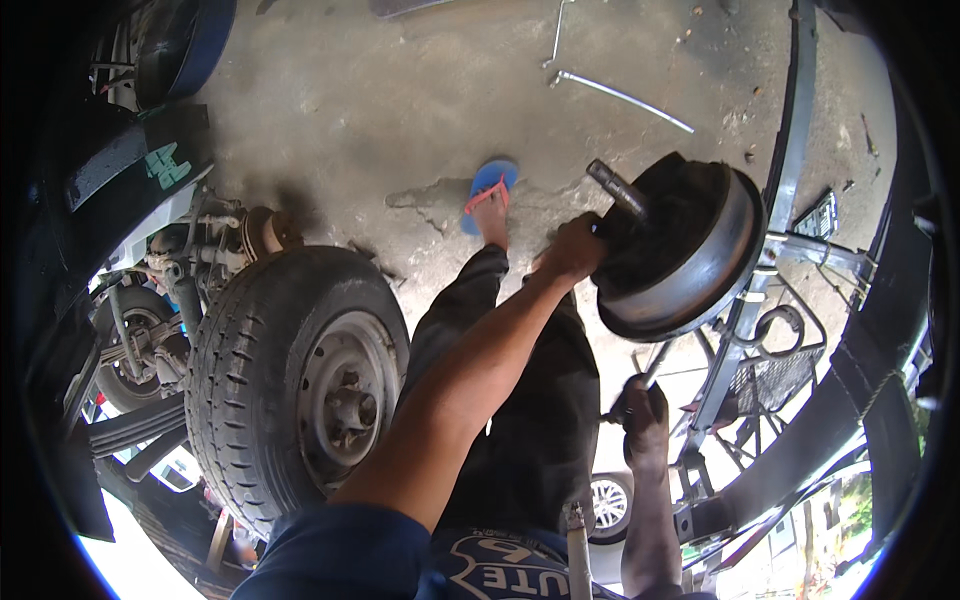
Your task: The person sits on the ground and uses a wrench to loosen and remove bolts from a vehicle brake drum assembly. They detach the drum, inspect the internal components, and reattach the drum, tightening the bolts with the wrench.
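A heavy-looking round metal drum (690,270) with a dark end, a bright worn band and projecting rims lies tilted at the right. From its dark end sticks out a stub shaft (617,188). My left hand (575,248) is closed at the drum's left side, below the stub shaft; its fingertips are partly hidden. Lower down, my right hand (645,418) is wrapped round a dark-handled tool (655,366) whose thin metal shaft points up toward the drum's underside. Where the tool's tip ends is hard to make out.
To my left stands a wheel with a worn tyre (235,385), beside vehicle suspension parts (185,250). A metal bar frame (790,130) runs along the right. On the concrete floor lie a long wrench-like rod (625,100) and a thinner rod (558,35). My sandalled foot (490,205) is ahead.
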`<state>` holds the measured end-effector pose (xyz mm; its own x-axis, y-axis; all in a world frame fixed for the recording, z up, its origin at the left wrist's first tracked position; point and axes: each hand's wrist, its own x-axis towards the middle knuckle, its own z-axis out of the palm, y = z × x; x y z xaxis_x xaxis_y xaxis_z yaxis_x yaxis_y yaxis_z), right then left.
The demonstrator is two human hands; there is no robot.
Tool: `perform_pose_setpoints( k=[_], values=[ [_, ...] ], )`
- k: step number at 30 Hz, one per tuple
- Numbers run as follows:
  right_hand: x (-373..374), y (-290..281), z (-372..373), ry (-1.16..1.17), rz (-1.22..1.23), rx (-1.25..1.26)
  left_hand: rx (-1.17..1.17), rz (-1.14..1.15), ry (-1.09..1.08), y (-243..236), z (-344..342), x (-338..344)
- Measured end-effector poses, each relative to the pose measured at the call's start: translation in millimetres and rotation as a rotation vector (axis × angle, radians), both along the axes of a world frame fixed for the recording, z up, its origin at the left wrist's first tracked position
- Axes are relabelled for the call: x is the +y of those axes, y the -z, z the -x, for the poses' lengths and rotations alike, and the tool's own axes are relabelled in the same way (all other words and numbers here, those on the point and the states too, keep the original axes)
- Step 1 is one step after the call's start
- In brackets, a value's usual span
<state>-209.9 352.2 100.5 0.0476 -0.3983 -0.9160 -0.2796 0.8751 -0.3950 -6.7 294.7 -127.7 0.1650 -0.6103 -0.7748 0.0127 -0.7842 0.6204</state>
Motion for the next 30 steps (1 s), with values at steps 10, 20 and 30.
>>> perform_pose_setpoints(
  k=[10,20,30],
  values=[
    [9.3,198.1,37.2,-0.909,0.504,0.172,0.115,0.015,-0.013,-23.5,-8.5,-12.8],
    [-5.2,49.4,8.0,-0.472,-0.013,0.05,0.068,-0.025,-0.049,-20.5,-3.8,-9.8],
    [20.4,98.3,23.7,-0.719,0.167,0.196,0.051,0.015,-0.093,-24.2,-2.4,-9.6]
  ],
)
